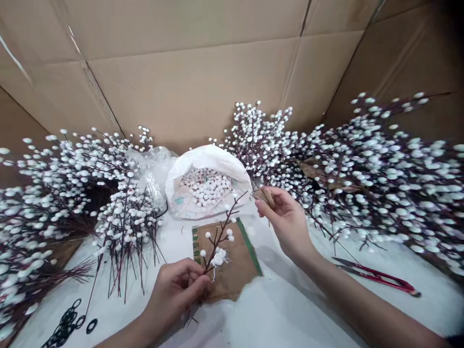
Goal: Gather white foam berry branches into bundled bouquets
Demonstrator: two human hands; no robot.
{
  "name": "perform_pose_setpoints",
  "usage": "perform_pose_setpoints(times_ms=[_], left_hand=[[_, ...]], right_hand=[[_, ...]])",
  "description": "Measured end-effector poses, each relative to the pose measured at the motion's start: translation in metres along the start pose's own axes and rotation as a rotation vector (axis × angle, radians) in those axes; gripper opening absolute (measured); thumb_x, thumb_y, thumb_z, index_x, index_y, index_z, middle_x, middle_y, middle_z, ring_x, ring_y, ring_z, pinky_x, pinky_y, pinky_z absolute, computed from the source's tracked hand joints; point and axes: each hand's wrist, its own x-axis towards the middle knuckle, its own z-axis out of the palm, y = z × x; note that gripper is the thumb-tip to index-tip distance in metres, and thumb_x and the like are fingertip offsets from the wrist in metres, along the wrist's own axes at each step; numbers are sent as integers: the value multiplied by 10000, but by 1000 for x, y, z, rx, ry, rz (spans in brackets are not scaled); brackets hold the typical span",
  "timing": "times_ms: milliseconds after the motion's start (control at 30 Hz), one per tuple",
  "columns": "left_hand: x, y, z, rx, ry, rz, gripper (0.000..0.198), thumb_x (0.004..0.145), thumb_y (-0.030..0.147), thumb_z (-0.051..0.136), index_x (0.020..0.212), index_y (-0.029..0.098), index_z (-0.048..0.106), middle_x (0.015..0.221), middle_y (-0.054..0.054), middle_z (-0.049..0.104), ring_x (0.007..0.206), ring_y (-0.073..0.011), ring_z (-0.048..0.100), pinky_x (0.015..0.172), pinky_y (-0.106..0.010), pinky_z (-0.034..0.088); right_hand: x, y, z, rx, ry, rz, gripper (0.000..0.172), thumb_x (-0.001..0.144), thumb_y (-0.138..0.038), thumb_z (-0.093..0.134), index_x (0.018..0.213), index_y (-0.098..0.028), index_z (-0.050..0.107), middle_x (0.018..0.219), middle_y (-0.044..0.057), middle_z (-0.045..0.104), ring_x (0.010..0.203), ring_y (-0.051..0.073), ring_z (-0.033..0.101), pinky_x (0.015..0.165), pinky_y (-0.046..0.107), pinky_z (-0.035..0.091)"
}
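My left hand [176, 292] is closed on the lower stem of a dark branch [220, 232] that carries a few white berries. The branch rises over a brown cardboard piece [237, 263] with a green edge and a blob of white glue. My right hand [284, 217] is raised to the right of the branch tip, its fingers pinched on a small brown bit [264, 195] that I cannot name. Just behind the branch lies a white bag [208, 162], open and full of white beads.
Heaps of white-berried branches lie at the left [54, 188], centre-left [126, 217] and right [362, 174]. Red-handled scissors [377, 278] lie at the right. Black rings [68, 324] sit at the lower left. Cardboard walls [217, 72] close off the back.
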Motion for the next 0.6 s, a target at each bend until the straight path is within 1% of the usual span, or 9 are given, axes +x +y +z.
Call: perform_pose_setpoints(times_ms=[100,133,200,300,400,500,600], left_hand=[[1,2,-1,21,3,-16,215,762,399,619,714,192,585,464,57,500,377,-58,387,384,-172,293],[1,2,-1,29,8,-25,223,766,408,610,717,192,584,451,64,487,350,-52,368,360,-170,277],[2,3,-2,30,24,-40,236,765,424,604,726,193,581,445,70,481,322,-49,359,330,-166,263],[3,3,-2,0,72,-57,245,745,430,624,734,192,568,479,65,518,324,-44,375,321,-156,272],[4,5,-2,-19,106,-71,255,732,432,636,732,189,557,497,61,541,329,-38,385,326,-148,284],[5,6,-1,-38,127,-79,261,727,436,637,729,187,557,489,63,534,323,-38,381,322,-149,283],[5,7,0,-71,134,-80,262,727,435,640,729,185,561,495,57,540,320,-39,379,322,-158,280]], right_hand=[[0,-1,0,-8,-2,9,157,772,-237,641,902,-229,553,752,-29,472,691,120,453,604,250,372],[0,-1,0,-31,-27,17,141,772,-226,634,881,-225,545,745,-30,470,706,124,462,625,254,374],[-1,-3,1,-137,-150,45,106,768,-195,619,813,-214,525,735,-31,478,726,131,481,663,265,372],[-6,-5,3,-363,-440,80,107,755,-148,596,730,-201,506,701,-35,483,700,134,480,664,269,358],[-11,-7,6,-505,-650,61,81,754,-126,571,773,-200,542,729,-21,524,707,146,489,652,269,365],[-13,-7,8,-575,-777,28,102,752,-119,568,819,-196,569,830,13,561,785,171,525,681,280,393],[-14,-5,7,-615,-826,31,110,742,-114,574,815,-195,563,879,30,558,826,184,542,705,292,416]])
